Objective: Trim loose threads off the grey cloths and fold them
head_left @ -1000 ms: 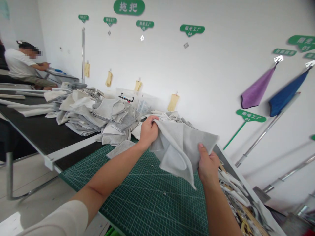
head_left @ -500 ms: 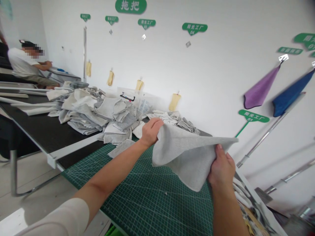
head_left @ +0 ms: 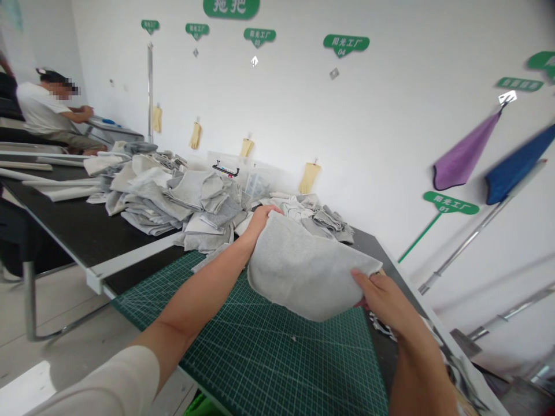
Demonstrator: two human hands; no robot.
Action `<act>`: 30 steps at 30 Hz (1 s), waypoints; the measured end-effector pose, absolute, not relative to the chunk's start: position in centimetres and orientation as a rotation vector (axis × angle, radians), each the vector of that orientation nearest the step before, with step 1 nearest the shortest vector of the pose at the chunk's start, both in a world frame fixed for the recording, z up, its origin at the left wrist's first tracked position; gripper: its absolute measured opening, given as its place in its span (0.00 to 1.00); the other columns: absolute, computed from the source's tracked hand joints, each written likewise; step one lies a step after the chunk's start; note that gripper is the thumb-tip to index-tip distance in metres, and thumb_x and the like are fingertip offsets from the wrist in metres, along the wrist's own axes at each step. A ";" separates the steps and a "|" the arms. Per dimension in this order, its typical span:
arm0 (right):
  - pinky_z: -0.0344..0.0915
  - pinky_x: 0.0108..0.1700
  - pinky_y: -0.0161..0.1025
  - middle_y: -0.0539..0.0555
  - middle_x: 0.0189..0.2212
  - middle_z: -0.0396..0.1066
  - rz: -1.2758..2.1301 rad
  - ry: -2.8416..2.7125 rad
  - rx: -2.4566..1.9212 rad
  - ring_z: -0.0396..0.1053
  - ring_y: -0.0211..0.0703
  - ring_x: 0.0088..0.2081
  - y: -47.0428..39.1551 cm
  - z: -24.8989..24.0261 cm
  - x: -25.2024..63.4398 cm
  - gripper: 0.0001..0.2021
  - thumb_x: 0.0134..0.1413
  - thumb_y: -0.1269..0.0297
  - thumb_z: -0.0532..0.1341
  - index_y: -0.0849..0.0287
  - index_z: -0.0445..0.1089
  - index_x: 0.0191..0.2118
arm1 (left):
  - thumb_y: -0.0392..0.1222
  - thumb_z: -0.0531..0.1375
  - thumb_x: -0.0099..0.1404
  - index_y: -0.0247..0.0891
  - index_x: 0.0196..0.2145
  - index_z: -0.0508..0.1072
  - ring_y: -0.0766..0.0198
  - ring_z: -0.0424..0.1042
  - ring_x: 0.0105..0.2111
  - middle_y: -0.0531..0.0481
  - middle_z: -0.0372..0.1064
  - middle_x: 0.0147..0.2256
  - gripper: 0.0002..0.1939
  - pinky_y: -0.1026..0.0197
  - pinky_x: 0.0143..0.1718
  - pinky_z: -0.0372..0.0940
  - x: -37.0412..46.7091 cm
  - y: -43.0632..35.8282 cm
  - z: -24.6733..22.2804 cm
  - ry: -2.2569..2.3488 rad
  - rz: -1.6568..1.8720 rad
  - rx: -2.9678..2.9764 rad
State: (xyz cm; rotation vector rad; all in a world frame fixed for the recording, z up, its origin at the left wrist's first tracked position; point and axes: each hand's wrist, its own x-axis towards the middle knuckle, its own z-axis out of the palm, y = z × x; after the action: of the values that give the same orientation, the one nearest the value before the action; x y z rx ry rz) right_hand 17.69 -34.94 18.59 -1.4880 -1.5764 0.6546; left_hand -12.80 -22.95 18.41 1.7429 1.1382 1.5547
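A light grey cloth (head_left: 303,266) is held up between both hands above a green cutting mat (head_left: 260,352). My left hand (head_left: 265,218) is closed on its upper left corner. Its right edge is pinched by my right hand (head_left: 375,289), the thumb lying on the near face and the other fingers mostly hidden behind. The cloth hangs fairly flat, its lower edge curving over the mat without clearly touching it. Just beyond my left hand lies a large heap of grey and white cloths (head_left: 186,196).
A smaller pile of folded cloths (head_left: 329,222) sits against the wall. Yellow gloves (head_left: 310,177) and purple (head_left: 466,153) and blue cloths (head_left: 520,162) hang there. Metal poles (head_left: 481,225) lean at the right. A seated person (head_left: 47,112) is at the far left.
My right hand has moved left and slightly down, and my left hand a little left. The cloth, folded over before, is now spread flatter with its broad face towards me.
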 end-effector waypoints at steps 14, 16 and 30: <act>0.55 0.13 0.31 0.47 0.13 0.64 0.873 -0.940 -1.026 0.56 0.32 0.13 -36.1 20.2 15.8 0.16 0.32 0.56 0.71 0.61 0.67 0.22 | 0.35 0.57 0.50 0.33 0.26 0.77 0.68 0.61 0.14 0.51 0.64 0.14 0.08 0.66 0.20 0.56 -11.5 -25.0 18.2 1.363 1.189 1.819; 0.57 0.13 0.31 0.47 0.12 0.63 0.873 -0.940 -1.008 0.58 0.32 0.13 -35.9 20.3 15.5 0.17 0.31 0.56 0.71 0.60 0.65 0.20 | 0.37 0.57 0.52 0.32 0.29 0.77 0.70 0.59 0.12 0.51 0.63 0.13 0.10 0.68 0.17 0.55 -11.1 -25.0 18.3 1.197 1.191 1.666; 0.56 0.14 0.33 0.50 0.13 0.66 0.868 -1.023 -1.079 0.59 0.35 0.13 -36.4 20.0 15.2 0.16 0.32 0.57 0.71 0.63 0.67 0.22 | 0.37 0.56 0.53 0.36 0.38 0.76 0.70 0.65 0.21 0.53 0.69 0.24 0.14 0.68 0.23 0.61 -10.4 -24.6 17.9 0.767 1.456 1.444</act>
State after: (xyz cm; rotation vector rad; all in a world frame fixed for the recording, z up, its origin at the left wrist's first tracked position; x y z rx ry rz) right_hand 15.23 -36.43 20.01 -1.0790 -1.0234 0.8677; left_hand -10.37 -24.62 17.94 1.4439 0.7668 1.4559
